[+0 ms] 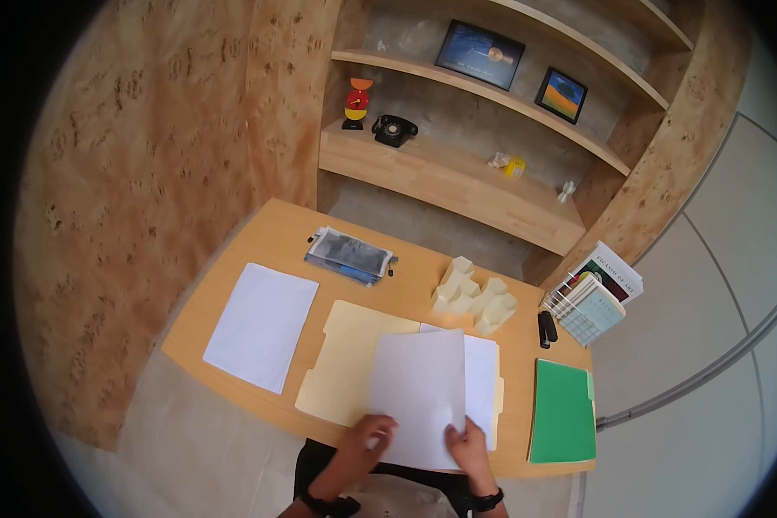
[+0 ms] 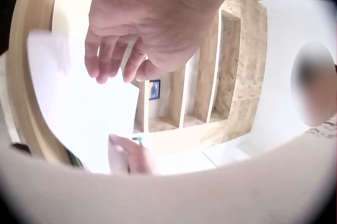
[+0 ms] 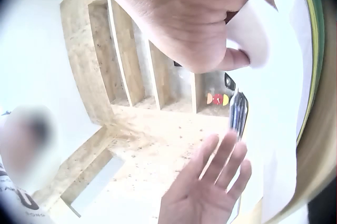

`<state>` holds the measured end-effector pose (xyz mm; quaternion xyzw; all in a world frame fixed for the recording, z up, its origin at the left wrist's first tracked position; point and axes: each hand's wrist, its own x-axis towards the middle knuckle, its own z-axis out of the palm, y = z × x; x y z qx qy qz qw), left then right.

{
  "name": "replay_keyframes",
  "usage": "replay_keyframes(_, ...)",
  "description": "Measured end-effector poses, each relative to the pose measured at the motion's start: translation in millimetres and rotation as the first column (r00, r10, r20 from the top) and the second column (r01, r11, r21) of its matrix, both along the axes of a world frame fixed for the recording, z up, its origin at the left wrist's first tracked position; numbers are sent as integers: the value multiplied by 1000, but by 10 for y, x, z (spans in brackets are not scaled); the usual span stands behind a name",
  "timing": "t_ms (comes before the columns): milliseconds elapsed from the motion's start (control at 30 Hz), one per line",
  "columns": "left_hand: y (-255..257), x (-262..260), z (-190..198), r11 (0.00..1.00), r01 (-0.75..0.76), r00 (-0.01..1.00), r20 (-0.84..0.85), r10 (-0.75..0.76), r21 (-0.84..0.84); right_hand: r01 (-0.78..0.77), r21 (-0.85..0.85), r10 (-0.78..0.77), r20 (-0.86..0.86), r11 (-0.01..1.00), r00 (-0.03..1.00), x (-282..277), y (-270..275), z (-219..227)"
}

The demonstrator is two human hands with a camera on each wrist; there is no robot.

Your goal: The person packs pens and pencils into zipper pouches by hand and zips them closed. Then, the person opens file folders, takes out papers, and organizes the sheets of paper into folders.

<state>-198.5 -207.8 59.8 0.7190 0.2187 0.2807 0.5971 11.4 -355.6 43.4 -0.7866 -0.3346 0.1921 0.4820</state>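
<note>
My right hand [image 1: 468,449] pinches the lower right edge of a white sheet of paper [image 1: 418,388], which bends between thumb and fingers in the right wrist view. The left hand [image 1: 367,445] is beside the sheet's lower left edge. Its fingers are loosely extended with nothing held, as the left wrist view also shows. Below the lifted sheet lies an open cream manila folder [image 1: 341,354], with more white paper [image 1: 482,380] on its right half. The sheet hides the folder's middle.
White paper [image 1: 263,328] lies at the desk's left, a zip pouch [image 1: 351,256] behind. Toward the back right stand cream hexagonal holders [image 1: 475,298], a black stapler [image 1: 546,329] and books in a wire rack [image 1: 589,302]. A green folder [image 1: 564,413] is at the right edge.
</note>
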Motion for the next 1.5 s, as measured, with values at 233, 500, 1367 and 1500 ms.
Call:
replay_keyframes(233,654,-719,-391,756,-552,784,-92,614,352,481,-150,-403,367,864,839,848,-465,132)
replay_keyframes(500,820,-754,-401,785,-601,798,-162,580,-151,406,-5,-402,131,914,906,872,-364,144)
replay_keyframes(1367,988,-229,200,853,83,935,336,111,-515,441,56,-445,133,896,886,708,-18,-424)
replay_keyframes(1500,669,132,155,934,126,982,173,-71,-334,437,100,-446,90,894,891,678,-4,-402)
